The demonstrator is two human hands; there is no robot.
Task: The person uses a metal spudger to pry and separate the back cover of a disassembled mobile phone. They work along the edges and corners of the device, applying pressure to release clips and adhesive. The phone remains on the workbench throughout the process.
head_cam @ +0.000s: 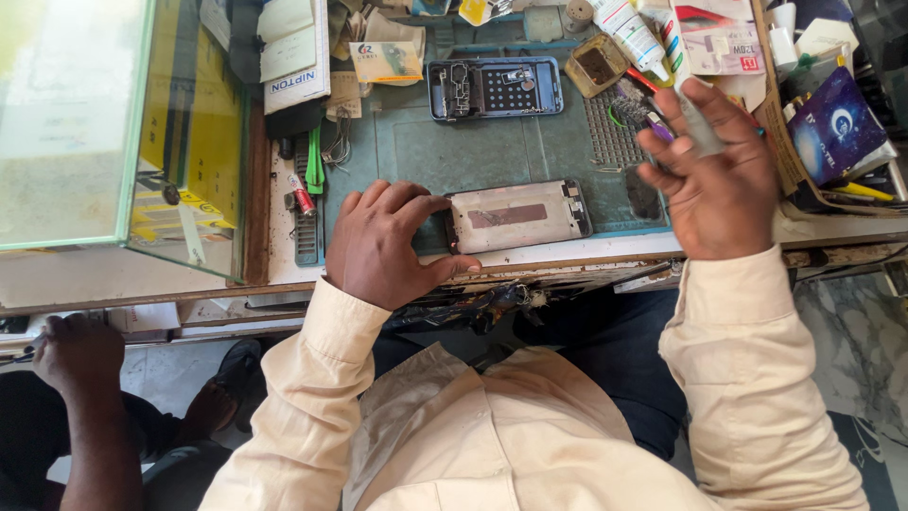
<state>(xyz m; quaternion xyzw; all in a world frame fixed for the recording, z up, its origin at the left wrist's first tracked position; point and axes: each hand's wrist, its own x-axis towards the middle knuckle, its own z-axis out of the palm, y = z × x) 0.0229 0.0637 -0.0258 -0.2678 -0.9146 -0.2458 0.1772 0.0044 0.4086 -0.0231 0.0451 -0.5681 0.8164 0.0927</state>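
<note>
An opened phone body (515, 215), pale inside with a dark strip, lies flat on the green work mat (445, 151) near the bench's front edge. My left hand (383, 241) grips its left end, thumb under and fingers over the edge. My right hand (714, 170) is raised at the right of the mat with fingers closed around a slim translucent tool or tube with a purple tip (662, 130); its far end is hidden by my fingers. A second phone frame (495, 88) with small parts in it lies further back on the mat.
A glass case (104, 132) with yellow boxes stands at left. Tubes (629, 33), a small square dish (596, 64), cards and a dark blue box (837, 128) crowd the back right. Green tweezers (315, 166) lie left of the mat. Another person's hand (76, 355) and foot show at bottom left.
</note>
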